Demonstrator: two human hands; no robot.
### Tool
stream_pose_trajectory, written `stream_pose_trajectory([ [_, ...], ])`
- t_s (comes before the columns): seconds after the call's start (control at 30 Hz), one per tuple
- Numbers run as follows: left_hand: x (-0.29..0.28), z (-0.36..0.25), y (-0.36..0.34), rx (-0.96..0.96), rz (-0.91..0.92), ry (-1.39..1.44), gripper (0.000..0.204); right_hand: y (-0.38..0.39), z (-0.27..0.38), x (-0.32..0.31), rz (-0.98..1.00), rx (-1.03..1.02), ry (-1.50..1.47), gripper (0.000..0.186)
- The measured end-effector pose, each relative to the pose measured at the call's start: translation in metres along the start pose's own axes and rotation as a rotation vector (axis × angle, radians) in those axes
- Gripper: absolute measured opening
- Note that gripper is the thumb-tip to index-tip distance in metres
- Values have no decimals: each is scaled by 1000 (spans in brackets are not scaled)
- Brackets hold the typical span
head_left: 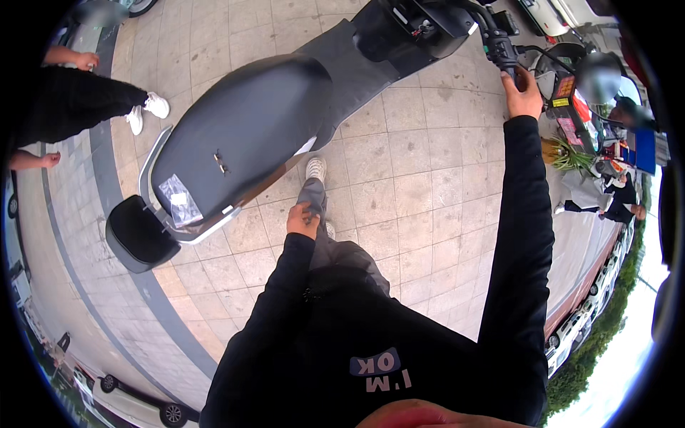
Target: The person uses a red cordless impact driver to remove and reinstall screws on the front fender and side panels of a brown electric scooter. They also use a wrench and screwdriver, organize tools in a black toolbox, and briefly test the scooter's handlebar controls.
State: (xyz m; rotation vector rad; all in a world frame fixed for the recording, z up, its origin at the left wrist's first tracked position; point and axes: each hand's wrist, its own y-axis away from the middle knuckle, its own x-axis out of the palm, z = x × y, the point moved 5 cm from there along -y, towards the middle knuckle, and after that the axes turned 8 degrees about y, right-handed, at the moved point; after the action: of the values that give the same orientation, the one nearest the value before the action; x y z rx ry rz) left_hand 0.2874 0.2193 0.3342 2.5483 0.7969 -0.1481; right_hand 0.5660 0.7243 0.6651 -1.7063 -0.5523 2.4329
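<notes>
My right hand (522, 96) is closed around the handlebar grip (507, 69) of a dark electric scooter, beside its switch block. My left hand (304, 220) hangs low by my trouser leg, between me and the scooter. Its fingers are loosely bent and slightly apart, and nothing shows in them. The scooter's long black seat (250, 107) lies ahead of me. On the seat are a small metallic item (220, 162), perhaps keys, and a clear plastic bag (180, 200) with something pale inside. A black padded backrest (141, 233) stands behind the seat.
A person in black trousers (78, 103) and white shoes stands at the left, past the scooter's rear. Beyond the handlebar are other vehicles, a potted plant (571, 157) and a person in dark clothes (621, 200). Parked cars (135, 403) line the edges. Tiled paving (399, 185) lies underfoot.
</notes>
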Motion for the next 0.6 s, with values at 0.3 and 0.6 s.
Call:
stream_pose_trajectory([
  [0.3, -218, 302, 153, -631, -423, -294, 38, 292, 191, 144, 256, -455, -235, 42],
  [0.6, -271, 451, 1, -543, -602, -342, 34, 389, 413, 242, 11, -987, -520, 39],
])
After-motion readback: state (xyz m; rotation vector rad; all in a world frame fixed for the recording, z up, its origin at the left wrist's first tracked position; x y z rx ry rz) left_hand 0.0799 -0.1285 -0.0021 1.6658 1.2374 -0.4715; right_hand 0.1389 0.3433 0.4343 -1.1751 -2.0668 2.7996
